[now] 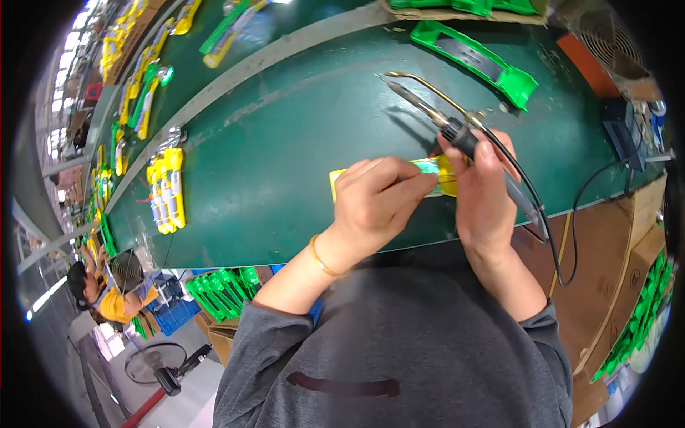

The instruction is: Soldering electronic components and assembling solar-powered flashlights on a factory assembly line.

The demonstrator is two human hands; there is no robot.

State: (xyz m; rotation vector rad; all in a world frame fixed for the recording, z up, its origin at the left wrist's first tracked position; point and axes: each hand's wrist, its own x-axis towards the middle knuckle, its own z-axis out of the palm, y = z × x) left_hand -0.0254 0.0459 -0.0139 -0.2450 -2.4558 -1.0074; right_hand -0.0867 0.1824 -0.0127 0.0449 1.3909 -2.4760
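Observation:
A soldering iron (457, 135) with a dark grip is held in my right hand (486, 203), its bare metal tip pointing up and to the far left. Along it runs a thin, curved brass-coloured tube (421, 81), joined to a black cable. A yellow casing (448, 187) with a small green circuit board (428, 166) in it lies near the table's front edge. Over this casing my left hand (374, 203) is closed, fingertips pinched together beside the board. What they pinch is too small to make out, and the hand covers much of the casing.
On the green table (271, 150) lies a long green casing (474, 63) at the far right. Several yellow units (168, 191) sit in a group on the left. A cardboard box (464, 13) stands behind; the iron's cable (575, 207) hangs at the right edge.

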